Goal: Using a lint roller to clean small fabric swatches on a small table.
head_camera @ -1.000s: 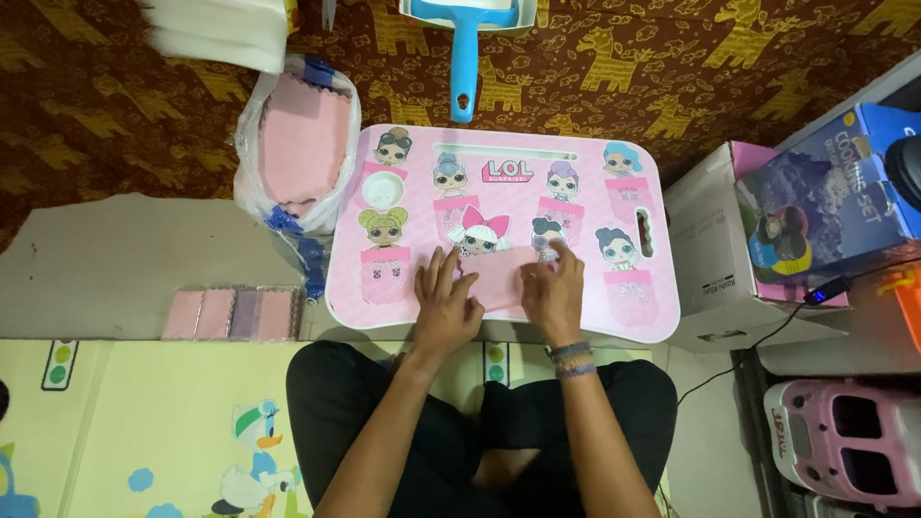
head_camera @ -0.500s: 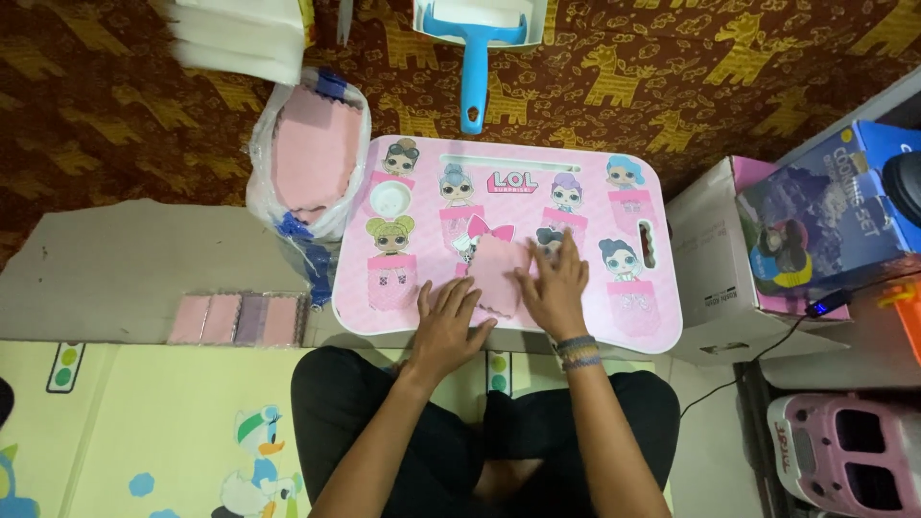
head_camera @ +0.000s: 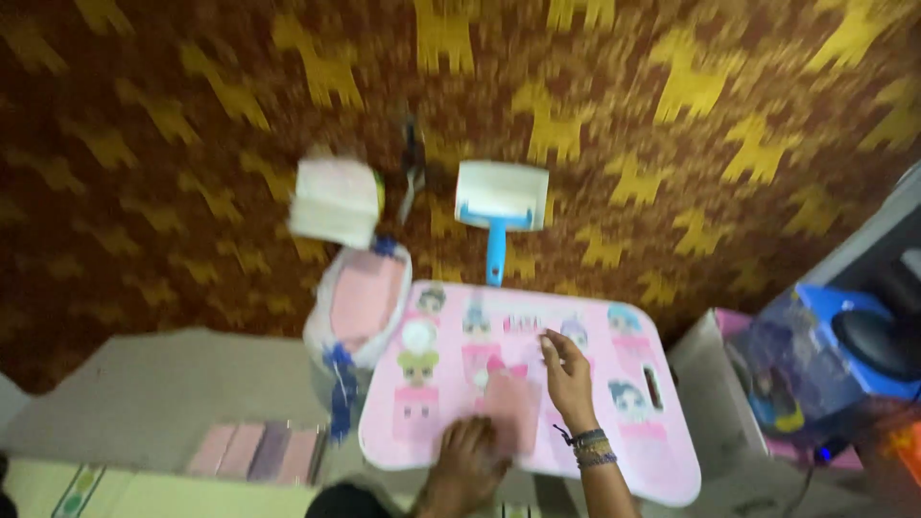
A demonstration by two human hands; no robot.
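Both hands, left hand (head_camera: 467, 459) and right hand (head_camera: 568, 376), press fingers flat on pink sheet (head_camera: 508, 408); I judge it could slide off the counter (head_camera: 662, 451).

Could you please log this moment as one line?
left hand: flat on pink paper sheet | right hand: resting on pink cartoon-printed lap table | view: blurred

Pink tray table (head_camera: 662, 451) printed with cartoon dolls in blue, yellow and pink hair. Dusty-pink sheet (head_camera: 510, 408) on it. Carpet (head_camera: 192, 96) dark maroon with yellow animal shapes. Dustpan (head_camera: 501, 197) white with blue handle. White bag (head_camera: 357, 312), pink inside.
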